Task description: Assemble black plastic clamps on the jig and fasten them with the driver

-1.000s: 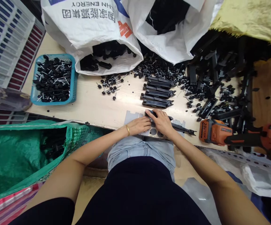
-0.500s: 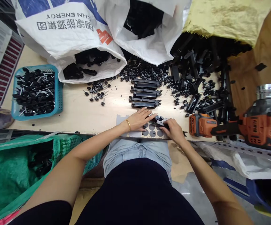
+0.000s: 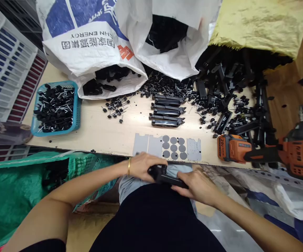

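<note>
In front of my body, below the table's front edge, I hold a long black plastic part (image 3: pixel 171 180) between both hands. My left hand (image 3: pixel 143 166), with a gold bangle at the wrist, is closed around its left end, where a smaller black piece (image 3: pixel 157 170) shows. Closed on the right end of the part is my right hand (image 3: pixel 197 183). Just beyond my hands, grey patches and round grey discs (image 3: pixel 174 147) lie flat on the tabletop. Farther back, several black plastic assemblies (image 3: pixel 167 120) rest in a stacked row.
At the left stands a blue basket (image 3: pixel 78 108) of black knobs with metal pins. White sacks (image 3: pixel 93 45) and a yellow sack (image 3: pixel 256 28) line the back. Loose black parts (image 3: pixel 219 87) are heaped right of centre. An orange cordless power tool (image 3: pixel 233 148) lies at the right.
Both hands have come back from the tabletop toward my body with the black part. The grey discs and patches are now uncovered. The view has shifted slightly.
</note>
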`<state>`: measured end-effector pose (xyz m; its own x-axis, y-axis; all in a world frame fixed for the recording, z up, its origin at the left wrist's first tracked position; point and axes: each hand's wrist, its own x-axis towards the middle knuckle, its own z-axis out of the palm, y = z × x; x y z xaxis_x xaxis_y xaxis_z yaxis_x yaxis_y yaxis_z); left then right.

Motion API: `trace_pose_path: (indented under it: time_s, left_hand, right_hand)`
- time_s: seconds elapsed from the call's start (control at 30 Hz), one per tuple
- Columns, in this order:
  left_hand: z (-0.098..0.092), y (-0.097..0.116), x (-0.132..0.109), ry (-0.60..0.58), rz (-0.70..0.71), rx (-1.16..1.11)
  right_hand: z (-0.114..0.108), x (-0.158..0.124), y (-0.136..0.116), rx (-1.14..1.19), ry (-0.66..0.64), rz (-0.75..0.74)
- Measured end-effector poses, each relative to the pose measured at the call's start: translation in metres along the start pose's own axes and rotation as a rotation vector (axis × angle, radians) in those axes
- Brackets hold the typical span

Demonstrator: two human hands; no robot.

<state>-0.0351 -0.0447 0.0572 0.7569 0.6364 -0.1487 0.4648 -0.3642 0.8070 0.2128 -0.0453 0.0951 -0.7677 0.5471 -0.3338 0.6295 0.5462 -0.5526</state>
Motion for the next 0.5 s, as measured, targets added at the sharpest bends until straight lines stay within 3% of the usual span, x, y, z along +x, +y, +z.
trace_pose_path:
  time_s: [0.07,0.17,0.27,0.33,0.4,0.5]
  left_hand:
    - [0.018,0.008,-0.011,0.203,-0.004,-0.386]
    - [0.040,0.029,-0.018,0.479,-0.064,-0.798]
    - [0.043,0.051,-0.016,0.655,-0.057,-1.064]
    - [0.036,0.060,-0.010,0.792,0.006,-1.079]
    - [0.025,0.063,-0.001,0.912,0.076,-0.946]
    - [0.013,0.060,0.013,0.977,0.188,-0.671]
  right_hand:
    - [-0.002,0.001,-0.008,0.286,-0.002,-0.095]
    - [0.003,0.008,-0.024,0.641,0.063,-0.045]
    - [0.009,0.018,-0.041,0.915,0.143,-0.004]
    - [0.008,0.025,-0.046,1.009,0.220,-0.081]
    - [0.005,0.034,-0.046,1.057,0.354,-0.126]
    - [0.010,0.057,-0.042,1.108,0.613,-0.016]
